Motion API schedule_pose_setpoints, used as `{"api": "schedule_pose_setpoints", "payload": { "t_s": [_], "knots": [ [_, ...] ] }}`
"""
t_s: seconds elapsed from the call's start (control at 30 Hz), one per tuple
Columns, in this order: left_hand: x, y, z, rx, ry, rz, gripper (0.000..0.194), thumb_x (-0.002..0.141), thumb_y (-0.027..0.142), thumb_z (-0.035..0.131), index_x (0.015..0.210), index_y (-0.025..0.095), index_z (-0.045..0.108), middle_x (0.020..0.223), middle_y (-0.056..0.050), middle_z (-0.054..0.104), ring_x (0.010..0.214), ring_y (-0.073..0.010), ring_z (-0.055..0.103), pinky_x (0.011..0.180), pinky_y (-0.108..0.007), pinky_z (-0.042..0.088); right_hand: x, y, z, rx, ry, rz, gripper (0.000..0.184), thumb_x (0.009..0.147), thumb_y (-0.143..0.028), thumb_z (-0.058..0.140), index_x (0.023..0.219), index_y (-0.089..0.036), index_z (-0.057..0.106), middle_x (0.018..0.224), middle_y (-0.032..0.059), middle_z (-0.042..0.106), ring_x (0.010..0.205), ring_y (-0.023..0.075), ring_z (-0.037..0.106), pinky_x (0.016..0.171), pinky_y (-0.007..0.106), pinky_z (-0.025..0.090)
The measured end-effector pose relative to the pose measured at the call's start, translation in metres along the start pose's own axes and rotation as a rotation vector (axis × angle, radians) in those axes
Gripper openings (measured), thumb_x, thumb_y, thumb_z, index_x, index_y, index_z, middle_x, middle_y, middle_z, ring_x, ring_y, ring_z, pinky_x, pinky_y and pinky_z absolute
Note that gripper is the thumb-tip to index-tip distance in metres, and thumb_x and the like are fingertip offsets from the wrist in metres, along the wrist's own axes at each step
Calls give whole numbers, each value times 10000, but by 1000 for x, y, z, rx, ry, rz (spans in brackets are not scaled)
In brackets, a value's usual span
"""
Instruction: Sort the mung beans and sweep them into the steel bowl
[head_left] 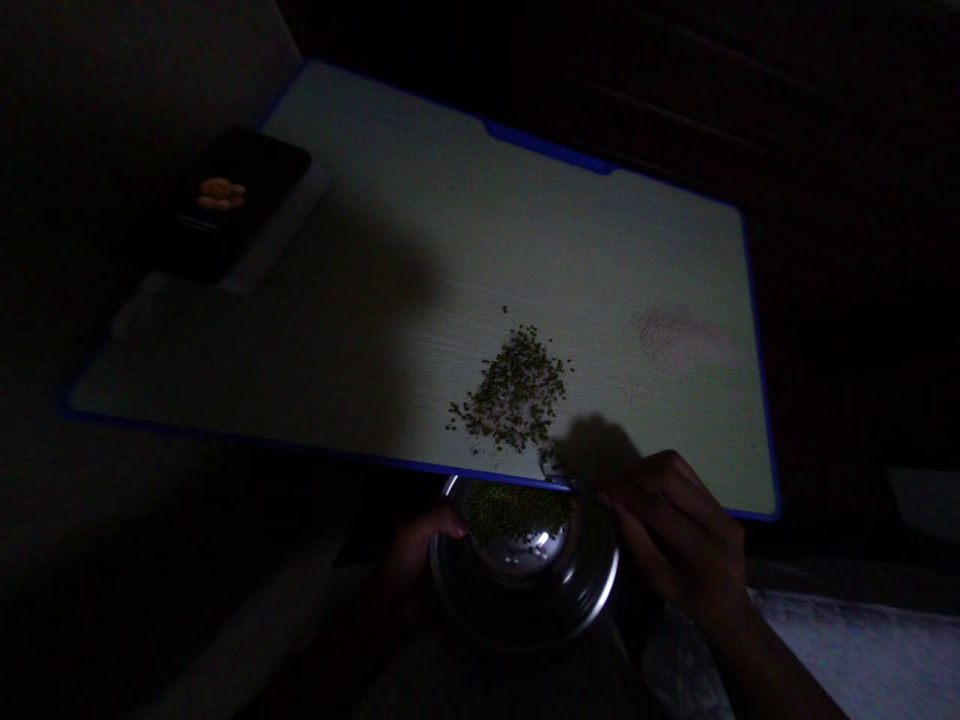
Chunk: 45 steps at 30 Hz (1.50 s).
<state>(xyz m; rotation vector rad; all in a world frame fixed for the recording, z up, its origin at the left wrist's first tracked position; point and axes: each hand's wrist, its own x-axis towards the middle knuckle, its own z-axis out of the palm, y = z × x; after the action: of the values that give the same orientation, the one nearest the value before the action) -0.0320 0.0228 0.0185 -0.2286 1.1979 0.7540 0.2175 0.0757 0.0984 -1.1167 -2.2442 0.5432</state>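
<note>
Gripping | left hand closed on rim of steel bowl | right hand curled shut at near edge of blue-edged cutting board | green seeds piled on board just ahead of right hand, more inside bowl | phone far beyond left hand

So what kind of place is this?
Probably a dim home kitchen: there's a white blue-edged board, a round steel bowl, and a heap of small green seeds.

Green seeds too small to identify, left hand dim in shadow
</note>
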Motion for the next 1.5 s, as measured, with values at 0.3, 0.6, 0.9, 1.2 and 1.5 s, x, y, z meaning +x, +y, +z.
{"api": "schedule_pose_setpoints", "payload": {
  "t_s": [0.3,0.6,0.9,1.2,1.5],
  "knots": [
    [6,-4,-5,14,-17,1,156,577,109,639,690,100,747,731,-122,726,711,-258,664,717,-345,512,-10,-5,3,24,-31,-65,510,782,-50,646,1252,-243,599,957,41,675,836,174,609,661,358,509],
    [-1,0,8,-9,20,-50,239,538,119,623,729,89,763,801,-163,742,731,-304,687,744,-393,527,-19,4,-12,-83,112,81,470,768,-6,644,1181,-230,630,894,36,660,817,169,586,661,347,497],
    [4,-5,1,65,40,40,159,580,103,640,696,110,747,716,-106,731,678,-253,672,722,-341,522,-7,7,-18,-71,102,80,445,758,-4,657,1148,-218,645,922,39,656,853,170,591,693,346,500],
    [-1,1,10,5,43,-42,122,543,91,618,600,88,726,634,-118,701,590,-229,641,643,-318,517,-15,7,-17,-20,93,23,501,731,30,667,1170,-211,636,931,49,654,857,176,579,675,348,500],
    [2,-1,7,-6,0,-16,233,515,114,650,718,83,761,787,-130,740,732,-268,670,741,-344,528,-9,14,-15,-18,29,-5,430,766,-16,652,1157,-194,654,959,70,637,901,193,573,703,364,506]
  ]
}}
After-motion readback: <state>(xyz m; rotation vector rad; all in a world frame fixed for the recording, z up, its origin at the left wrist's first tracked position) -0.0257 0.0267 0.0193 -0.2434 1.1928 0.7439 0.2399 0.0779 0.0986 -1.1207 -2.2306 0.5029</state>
